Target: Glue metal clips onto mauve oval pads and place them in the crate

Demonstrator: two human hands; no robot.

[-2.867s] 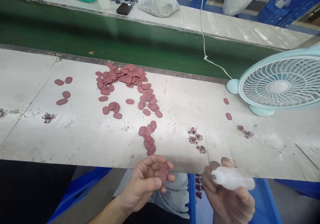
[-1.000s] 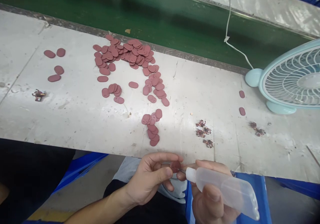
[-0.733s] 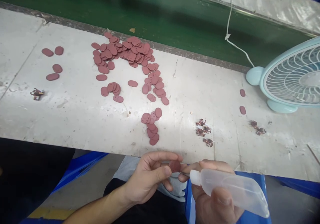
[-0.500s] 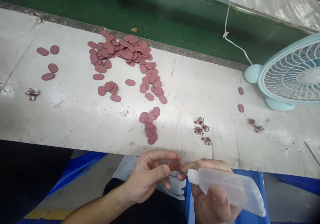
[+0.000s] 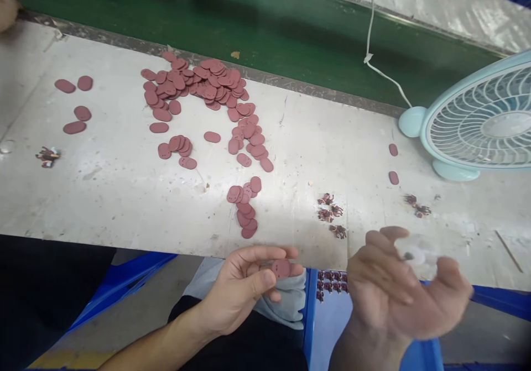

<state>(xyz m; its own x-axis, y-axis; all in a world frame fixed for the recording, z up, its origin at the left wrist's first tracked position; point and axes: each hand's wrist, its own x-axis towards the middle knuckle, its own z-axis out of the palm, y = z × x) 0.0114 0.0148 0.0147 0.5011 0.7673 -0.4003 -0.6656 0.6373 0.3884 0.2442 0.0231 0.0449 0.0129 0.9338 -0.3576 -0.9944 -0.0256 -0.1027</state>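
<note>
Brick-red oval disc [image 5: 281, 268], flat and matt with tiny dark marks, sat at the fingertips of the left hand [image 5: 243, 285], just off the near table edge. That hand grasped it lightly, the thumb by its eight o'clock edge, a hold that seemed meant to leave its face uncovered. At three o'clock, the right hand [image 5: 398, 285] had its fingers curled about what looked like a translucent plastic bottle [image 5: 421, 252], though blur hid its outline.

Between three and four o'clock, below table level, a blue plastic crate [image 5: 309, 315] held rows of small, dark reddish, knobbly pieces [image 5: 328, 277], ranked presumably to keep them orderly.

At eleven o'clock, a short run of overlapping red discs [image 5: 249, 224] lay on the scuffed white worktop [image 5: 136, 205], probably for easy reach; farther out that way spread a thick, smooth-edged heap of discs [image 5: 209, 92]. At two o'clock sat a cluster of spindly brown pieces [image 5: 326, 214], and beyond, a pale-blue ribbed plastic fan [image 5: 504, 126], apparently angled to cool the worker.
</note>
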